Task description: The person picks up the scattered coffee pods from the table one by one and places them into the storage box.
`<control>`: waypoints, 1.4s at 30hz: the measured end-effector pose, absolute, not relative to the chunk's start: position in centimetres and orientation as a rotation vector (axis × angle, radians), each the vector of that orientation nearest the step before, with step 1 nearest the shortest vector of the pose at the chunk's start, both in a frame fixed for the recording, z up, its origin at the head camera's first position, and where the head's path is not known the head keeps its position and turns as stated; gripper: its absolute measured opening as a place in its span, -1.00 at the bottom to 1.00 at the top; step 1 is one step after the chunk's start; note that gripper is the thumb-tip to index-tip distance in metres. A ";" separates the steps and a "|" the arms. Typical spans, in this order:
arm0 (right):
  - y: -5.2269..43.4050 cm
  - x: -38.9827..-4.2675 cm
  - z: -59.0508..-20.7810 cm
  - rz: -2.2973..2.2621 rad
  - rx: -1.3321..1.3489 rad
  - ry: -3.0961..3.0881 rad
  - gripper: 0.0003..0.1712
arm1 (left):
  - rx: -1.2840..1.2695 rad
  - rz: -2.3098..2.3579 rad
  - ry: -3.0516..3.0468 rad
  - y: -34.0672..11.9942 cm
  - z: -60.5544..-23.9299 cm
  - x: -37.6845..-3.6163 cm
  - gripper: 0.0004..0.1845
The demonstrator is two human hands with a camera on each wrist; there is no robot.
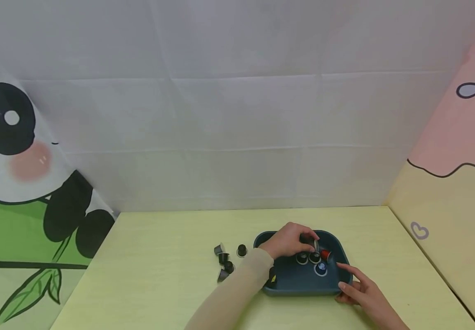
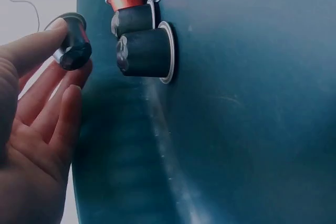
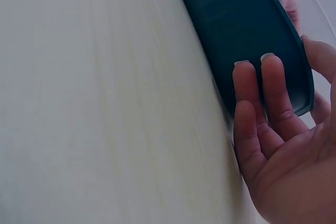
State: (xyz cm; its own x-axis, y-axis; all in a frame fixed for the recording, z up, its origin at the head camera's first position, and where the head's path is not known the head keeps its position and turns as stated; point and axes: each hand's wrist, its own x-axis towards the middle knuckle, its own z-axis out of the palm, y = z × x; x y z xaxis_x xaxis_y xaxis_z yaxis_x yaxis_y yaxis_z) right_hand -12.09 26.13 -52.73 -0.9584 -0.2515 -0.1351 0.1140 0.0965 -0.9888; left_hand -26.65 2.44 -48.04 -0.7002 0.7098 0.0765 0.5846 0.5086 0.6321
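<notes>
Black capsule (image 2: 74, 51) is pinched in left hand (image 1: 290, 240) above tray (image 1: 292, 277) right hand (image 1: 363, 291) grips.

Soft, even light lies over the bench (image 1: 159, 266) here, leaving only faint shadows, while the cloth (image 1: 237, 114) behind looks greyish. The left wrist view is dimmer and bluish, a pale streak of glare crossing the tray (image 2: 252, 145); in the right, the bench's grain blurs.
</notes>
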 end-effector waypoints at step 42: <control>25.8 -12.0 -52.2 -1.901 -0.016 2.132 -0.57 | 1.006 0.410 2.700 2.3 -45.5 -25.9 -0.64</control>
